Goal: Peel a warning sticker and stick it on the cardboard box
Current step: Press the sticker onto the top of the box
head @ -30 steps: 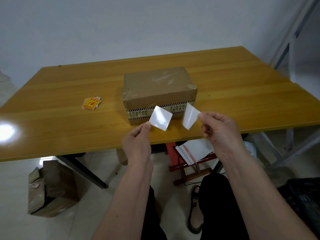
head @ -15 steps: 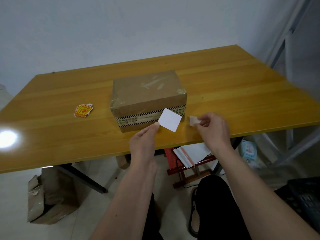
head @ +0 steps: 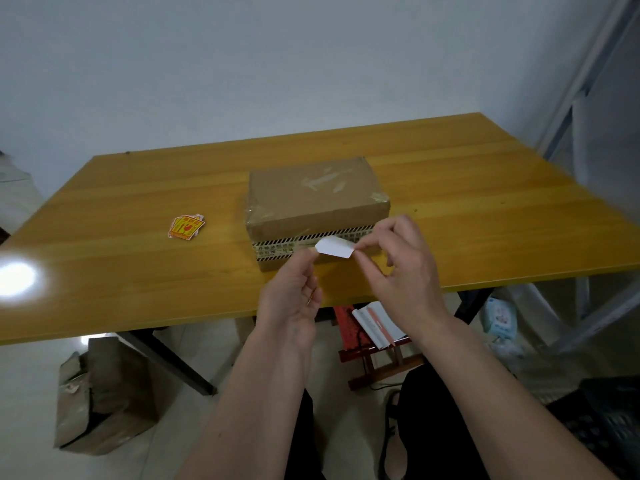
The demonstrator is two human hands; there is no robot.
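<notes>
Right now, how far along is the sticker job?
Peeling seems done: both hands, left hand and right hand, pinch one white piece, printed side unseen. In hand: carrying it toward the cardboard box. Left: pressing it on; the box top shows no sticker.

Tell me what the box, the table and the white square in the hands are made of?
The box looks like brown cardboard, matte, with shiny clear tape on its corners and striped tape along the front. The table looks like wood or a wood-look laminate: yellow grain lines and a glossy glare spot. The white square seems to be thin paper, slightly curved, pinched between both hands.
</notes>
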